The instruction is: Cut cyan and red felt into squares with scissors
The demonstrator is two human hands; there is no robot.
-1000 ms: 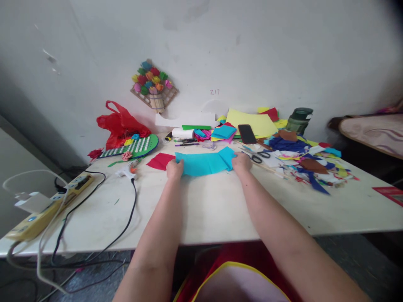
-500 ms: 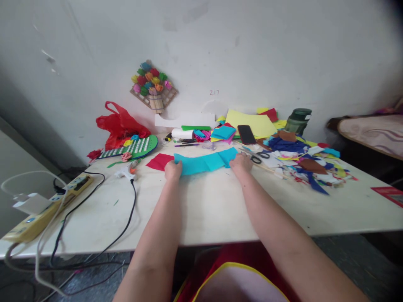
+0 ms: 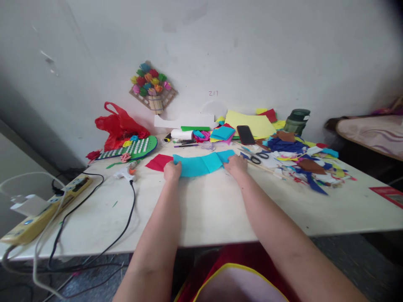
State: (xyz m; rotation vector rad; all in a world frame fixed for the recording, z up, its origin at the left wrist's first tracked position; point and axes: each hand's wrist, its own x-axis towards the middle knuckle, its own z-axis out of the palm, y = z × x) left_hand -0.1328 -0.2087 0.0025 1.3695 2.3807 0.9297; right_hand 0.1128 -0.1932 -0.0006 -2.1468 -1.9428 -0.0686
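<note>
A strip of bright blue crepe paper [image 3: 200, 164], with fold creases across it, is stretched between my two hands over the table. My left hand [image 3: 173, 170] is closed on its left end. The right end is pinched in my right hand [image 3: 236, 165]. Beside and partly behind my left hand lies a piece of red paper [image 3: 157, 162]. Black-handled scissors [image 3: 255, 158] rest on the table just right of my right hand.
Paper scraps [image 3: 302, 161] are heaped on the right, near a green bottle [image 3: 297, 121]. A phone [image 3: 245, 135] lies on yellow sheets at the back. To the left are a glue gun [image 3: 125, 172], a power strip [image 3: 47, 209] with cables and a red plastic bag [image 3: 119, 126].
My right hand has shifted slightly left and toward me along the blue paper's right end. My left hand keeps its hold nearly in place.
</note>
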